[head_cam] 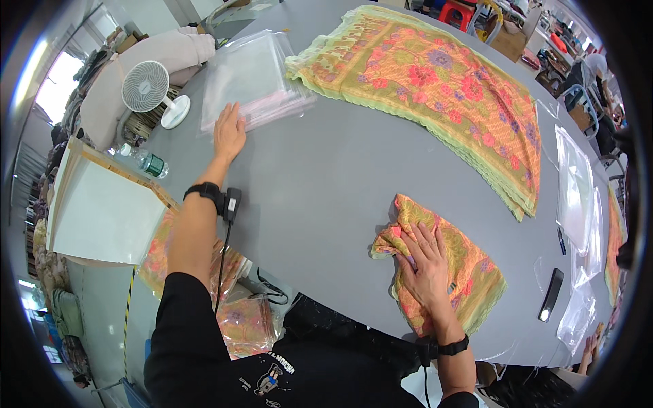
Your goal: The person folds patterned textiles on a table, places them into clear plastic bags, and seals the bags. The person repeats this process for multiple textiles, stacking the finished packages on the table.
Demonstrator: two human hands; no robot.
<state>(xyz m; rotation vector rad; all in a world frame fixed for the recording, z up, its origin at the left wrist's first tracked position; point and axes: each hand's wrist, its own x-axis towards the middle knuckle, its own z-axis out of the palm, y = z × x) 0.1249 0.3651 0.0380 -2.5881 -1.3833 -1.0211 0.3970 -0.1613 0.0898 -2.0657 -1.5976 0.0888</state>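
Observation:
My left hand lies at the lower edge of a stack of clear plastic bags, fingers stretched out over it. Flat on a crumpled, partly folded floral cloth rests my right hand, its fingers slightly spread. That cloth is orange and green with a scalloped edge, near the table's front edge. A larger floral cloth of like pattern, with a pale green scalloped border, is spread over the far side of the grey table.
At the left stand a white fan, a plastic water bottle and a white board. Bagged floral cloths lie below the table edge. More clear bags, a pen and a black device lie right. Another person's hands show lower right.

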